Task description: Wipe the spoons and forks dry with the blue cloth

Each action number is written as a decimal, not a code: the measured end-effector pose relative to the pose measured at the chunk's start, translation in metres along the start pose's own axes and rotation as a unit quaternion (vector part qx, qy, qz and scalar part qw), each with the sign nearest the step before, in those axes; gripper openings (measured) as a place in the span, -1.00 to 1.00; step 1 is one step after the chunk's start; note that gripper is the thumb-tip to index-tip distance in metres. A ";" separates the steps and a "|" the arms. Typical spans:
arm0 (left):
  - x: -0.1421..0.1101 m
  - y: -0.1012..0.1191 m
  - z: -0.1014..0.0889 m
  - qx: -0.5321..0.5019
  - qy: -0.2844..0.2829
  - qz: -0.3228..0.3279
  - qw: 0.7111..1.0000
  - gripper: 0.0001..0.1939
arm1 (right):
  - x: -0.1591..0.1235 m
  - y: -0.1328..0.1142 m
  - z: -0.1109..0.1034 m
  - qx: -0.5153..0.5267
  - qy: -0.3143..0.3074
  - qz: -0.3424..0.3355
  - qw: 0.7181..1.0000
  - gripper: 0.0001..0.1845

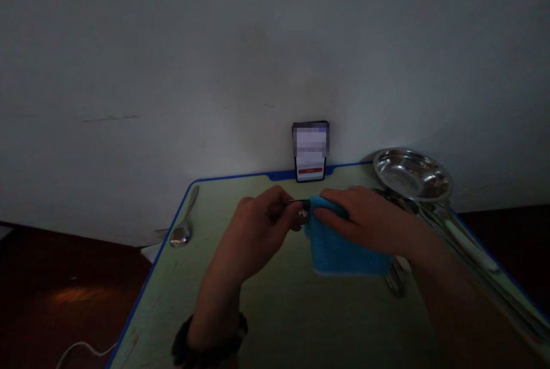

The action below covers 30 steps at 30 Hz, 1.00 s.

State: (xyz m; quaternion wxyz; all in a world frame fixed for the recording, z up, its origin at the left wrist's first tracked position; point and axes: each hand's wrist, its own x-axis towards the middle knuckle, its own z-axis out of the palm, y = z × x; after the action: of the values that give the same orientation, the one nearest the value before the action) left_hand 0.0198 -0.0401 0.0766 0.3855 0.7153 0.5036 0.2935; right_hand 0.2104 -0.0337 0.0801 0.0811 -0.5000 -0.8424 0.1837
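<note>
My left hand (260, 237) pinches one end of a thin metal utensil (303, 202) above the middle of the table. The utensil's kind does not show, as fingers and cloth cover most of it. A blue cloth (348, 257) is folded over its other part, and my right hand (365, 214) clasps it there, with the thumb in front and the fingers on top. The cloth's lower edge hangs free. A small shiny bit shows just below the utensil, beside my left fingertips.
A spoon (180, 235) lies at the table's left edge. Against the wall leans a phone (311, 169). At the back right sits a steel bowl (412, 177), with several long metal utensils (466, 240) along the right edge, partly behind my right arm.
</note>
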 end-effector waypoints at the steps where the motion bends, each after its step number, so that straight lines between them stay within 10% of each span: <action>1: 0.000 0.000 0.000 -0.002 -0.006 -0.001 1.000 -0.84 | 0.001 -0.001 0.001 -0.005 0.008 0.005 1.000 -0.62; 30: 0.000 -0.002 -0.003 -0.056 -0.065 -0.025 0.996 -0.84 | -0.001 -0.003 0.003 -0.031 -0.011 -0.017 0.999 -0.62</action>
State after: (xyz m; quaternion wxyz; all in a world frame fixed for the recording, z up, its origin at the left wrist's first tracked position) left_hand 0.0163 -0.0389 0.0770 0.4640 0.6974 0.4776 0.2649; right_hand 0.2075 -0.0364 0.0783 0.0593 -0.4859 -0.8570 0.1611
